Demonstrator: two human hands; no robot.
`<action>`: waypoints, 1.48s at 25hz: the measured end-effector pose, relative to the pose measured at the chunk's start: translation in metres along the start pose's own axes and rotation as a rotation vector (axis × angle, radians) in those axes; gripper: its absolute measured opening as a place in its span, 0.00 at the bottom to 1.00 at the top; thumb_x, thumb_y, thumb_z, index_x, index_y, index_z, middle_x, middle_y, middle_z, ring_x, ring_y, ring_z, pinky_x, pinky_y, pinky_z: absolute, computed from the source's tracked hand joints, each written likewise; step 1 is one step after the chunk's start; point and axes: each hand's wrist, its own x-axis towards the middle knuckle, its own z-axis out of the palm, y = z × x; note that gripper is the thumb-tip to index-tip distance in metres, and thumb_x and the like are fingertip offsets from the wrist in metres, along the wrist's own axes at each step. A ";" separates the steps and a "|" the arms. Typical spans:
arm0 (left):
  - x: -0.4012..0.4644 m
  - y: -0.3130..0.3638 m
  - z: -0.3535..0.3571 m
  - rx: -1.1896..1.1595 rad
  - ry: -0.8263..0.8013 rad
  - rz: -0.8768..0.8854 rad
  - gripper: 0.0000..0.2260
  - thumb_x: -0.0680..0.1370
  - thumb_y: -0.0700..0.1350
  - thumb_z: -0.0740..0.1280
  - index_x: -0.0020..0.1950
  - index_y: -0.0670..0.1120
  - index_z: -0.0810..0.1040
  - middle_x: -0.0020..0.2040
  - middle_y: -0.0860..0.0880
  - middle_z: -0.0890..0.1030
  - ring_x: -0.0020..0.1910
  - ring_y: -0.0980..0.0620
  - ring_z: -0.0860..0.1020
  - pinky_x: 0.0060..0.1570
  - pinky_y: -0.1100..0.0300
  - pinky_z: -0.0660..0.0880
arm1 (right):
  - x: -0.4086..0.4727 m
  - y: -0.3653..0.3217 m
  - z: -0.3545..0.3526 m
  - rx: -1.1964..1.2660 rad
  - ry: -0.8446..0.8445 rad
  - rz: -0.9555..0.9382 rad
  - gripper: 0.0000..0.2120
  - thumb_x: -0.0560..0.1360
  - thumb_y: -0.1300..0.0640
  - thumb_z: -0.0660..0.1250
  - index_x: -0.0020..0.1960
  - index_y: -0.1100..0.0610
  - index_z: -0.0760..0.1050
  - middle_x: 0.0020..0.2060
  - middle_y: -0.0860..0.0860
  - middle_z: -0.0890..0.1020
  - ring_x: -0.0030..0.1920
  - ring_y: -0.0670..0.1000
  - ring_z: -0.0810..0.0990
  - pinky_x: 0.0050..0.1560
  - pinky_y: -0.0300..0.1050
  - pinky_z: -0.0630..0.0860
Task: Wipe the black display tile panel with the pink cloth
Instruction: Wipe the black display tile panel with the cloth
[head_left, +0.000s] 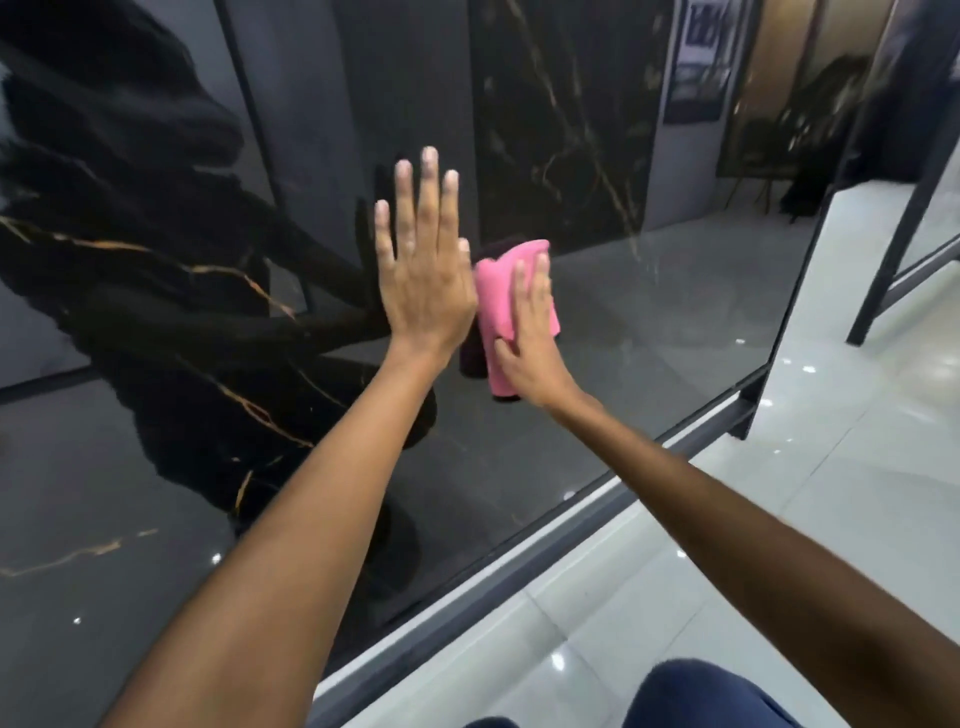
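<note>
The right hand (530, 332) is pressing the pink cloth (493, 296) flat against the black display tile panel (597, 338), its fingers (540, 275) lying nearly straight over the fabric and the thumb hooking its lower edge. Just beside those fingers, the left hand (423, 275) is bracing the glossy panel, palm flat and fingers spread. The cloth is looking soft, light and folded, best handled under a broad palm; the panel is looking hard and slick.
</note>
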 end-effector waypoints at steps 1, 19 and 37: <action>0.001 -0.006 0.002 0.056 -0.027 -0.001 0.28 0.79 0.44 0.57 0.78 0.41 0.52 0.77 0.43 0.59 0.76 0.43 0.57 0.74 0.48 0.47 | 0.012 0.000 -0.005 -0.024 0.030 -0.040 0.39 0.69 0.66 0.56 0.75 0.66 0.43 0.74 0.61 0.40 0.75 0.61 0.39 0.74 0.50 0.37; -0.001 -0.004 0.005 0.160 -0.072 -0.040 0.26 0.80 0.43 0.58 0.77 0.42 0.56 0.77 0.45 0.58 0.76 0.47 0.54 0.74 0.51 0.45 | 0.126 0.039 -0.119 -0.145 0.281 0.390 0.36 0.75 0.53 0.59 0.77 0.60 0.47 0.76 0.58 0.49 0.75 0.60 0.51 0.71 0.60 0.57; 0.178 0.072 0.048 0.267 0.059 -0.225 0.26 0.82 0.49 0.50 0.79 0.45 0.49 0.79 0.48 0.50 0.78 0.45 0.47 0.75 0.45 0.44 | 0.214 0.052 -0.170 -0.296 0.132 -0.958 0.27 0.69 0.57 0.65 0.68 0.57 0.70 0.70 0.62 0.66 0.73 0.62 0.57 0.71 0.59 0.60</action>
